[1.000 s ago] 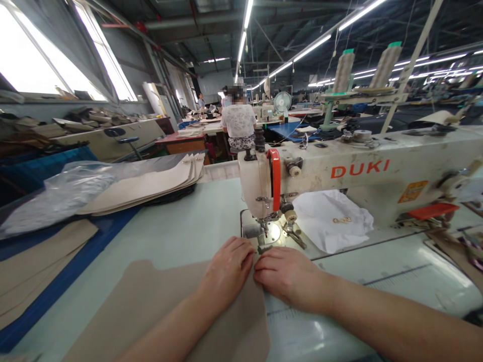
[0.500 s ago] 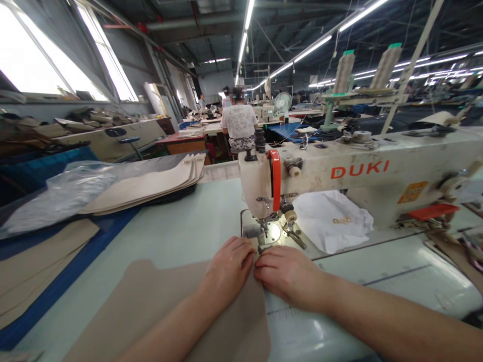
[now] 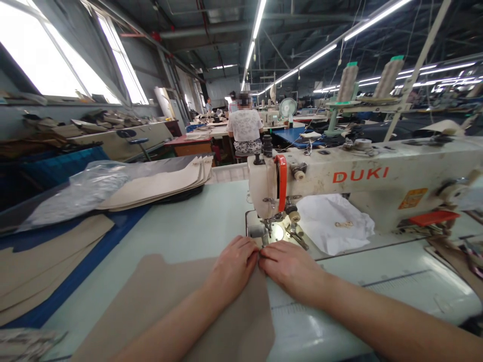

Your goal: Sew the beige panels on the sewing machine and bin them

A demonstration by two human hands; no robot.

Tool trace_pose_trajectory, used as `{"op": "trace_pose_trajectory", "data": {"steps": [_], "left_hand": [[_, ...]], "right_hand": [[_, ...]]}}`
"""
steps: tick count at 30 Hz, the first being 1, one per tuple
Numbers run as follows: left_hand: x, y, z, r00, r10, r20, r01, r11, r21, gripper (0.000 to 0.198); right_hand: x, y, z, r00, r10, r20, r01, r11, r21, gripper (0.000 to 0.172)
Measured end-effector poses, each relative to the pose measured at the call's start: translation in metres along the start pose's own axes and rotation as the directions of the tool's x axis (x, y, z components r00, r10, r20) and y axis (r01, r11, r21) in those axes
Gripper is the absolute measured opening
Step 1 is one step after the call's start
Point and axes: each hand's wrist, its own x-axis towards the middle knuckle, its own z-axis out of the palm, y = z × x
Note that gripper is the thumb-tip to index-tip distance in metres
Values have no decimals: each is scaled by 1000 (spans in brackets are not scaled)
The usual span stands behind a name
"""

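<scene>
A flat taupe fabric piece (image 3: 177, 281) lies on the pale green tabletop, under my left forearm. My left hand (image 3: 234, 262) is closed on the piece's far edge, fingertips pinched just in front of the sewing machine (image 3: 264, 188). Right beside it, my right hand (image 3: 290, 267) has its fingers bent and pressed together at the same corner, almost touching the left. The fingertips hide most of the gripped edge. Just beyond them are the presser foot (image 3: 269, 227) and the lit needle plate (image 3: 278, 232).
Left of me, a stack of beige cut pieces (image 3: 162, 188) lies beside clear plastic wrapping (image 3: 81, 193). More cut pieces (image 3: 49, 256) rest on a blue surface. A white cloth (image 3: 332, 223) sits under the machine arm. Thread cones (image 3: 347, 83) stand behind; a person (image 3: 244, 125) sits ahead.
The view has shifted slightly, so the surroundings appear a little farther right. Both hands keep their grip at the fabric edge, with only a slight shift of the right fingers toward the left.
</scene>
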Motion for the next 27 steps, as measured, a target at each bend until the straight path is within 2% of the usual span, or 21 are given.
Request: {"op": "trace_pose_trajectory", "data": {"steps": [13,21,27], "left_hand": [[-7,0,-10,999,38,24,-36,997,-75,21],[14,-1,8,996,80,25,-77,993,-90,19],[29,-5,15,997,71,17,-69,993,-99,20]], "right_hand": [[5,-3,-3,999,7,46,-5,999,-42,8],[-4,19,-8,996,29,87,-22,997,-74,8],[-4,33,-7,996,56,75,-55,998,-10,9]]}}
